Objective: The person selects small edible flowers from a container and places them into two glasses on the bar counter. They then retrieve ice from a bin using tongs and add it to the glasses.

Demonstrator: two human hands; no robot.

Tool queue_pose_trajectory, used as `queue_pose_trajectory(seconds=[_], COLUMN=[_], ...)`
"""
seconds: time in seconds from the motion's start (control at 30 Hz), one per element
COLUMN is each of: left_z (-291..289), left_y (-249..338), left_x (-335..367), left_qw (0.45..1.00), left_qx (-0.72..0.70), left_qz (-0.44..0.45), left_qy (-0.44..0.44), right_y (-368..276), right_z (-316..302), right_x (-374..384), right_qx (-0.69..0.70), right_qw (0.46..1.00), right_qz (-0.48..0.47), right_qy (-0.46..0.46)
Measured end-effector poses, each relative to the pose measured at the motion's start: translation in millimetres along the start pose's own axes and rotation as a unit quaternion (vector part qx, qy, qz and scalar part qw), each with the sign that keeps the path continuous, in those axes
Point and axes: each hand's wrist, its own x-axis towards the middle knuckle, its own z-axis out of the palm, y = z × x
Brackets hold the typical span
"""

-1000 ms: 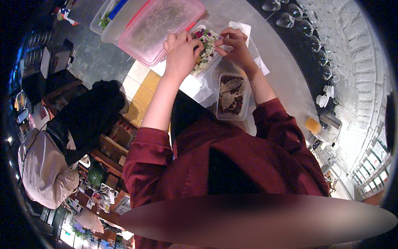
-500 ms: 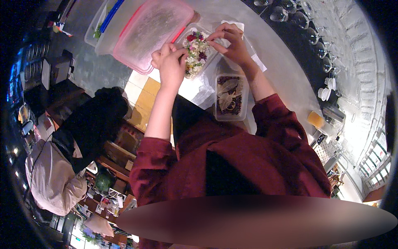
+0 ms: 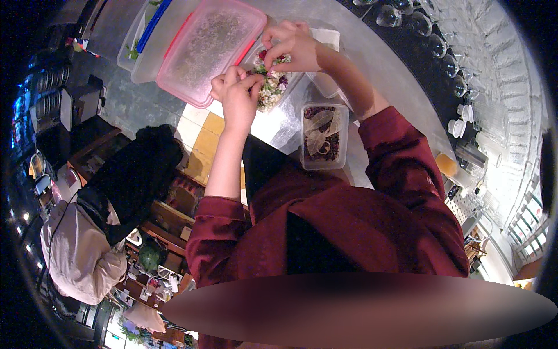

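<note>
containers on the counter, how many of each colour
pink-lidded tub: 1
clear tub with a blue strip along its rim: 1
clear tub of dark bits: 1
clear tub of mixed petals, under the left hand and right hand: 1
total: 4

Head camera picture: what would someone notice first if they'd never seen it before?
First, the two hands at the top middle: the left hand and right hand pinch at a small tub of mixed flowers. Just left of them lies a big pink-lidded box, and nearer the person a clear tub of dark petals.
</note>
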Motion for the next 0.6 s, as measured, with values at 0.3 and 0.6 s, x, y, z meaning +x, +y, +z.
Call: queue_pose_trajectory(seconds=[0.3, 0.6], left_z=[1, -1], left_y=[-2, -3], left_x=[0, -1], left_qw=[0.999, 0.999], left_qx=[0.001, 0.013], left_qz=[-0.032, -0.046], left_qy=[0.002, -0.014], right_y=[7, -3], right_z=[-4, -1], right_x=[-17, -47], right_qx=[0.093, 0.040], right_qw=[0.994, 0.995], right_qz=[0.004, 0.081], right_qy=[0.064, 0.039])
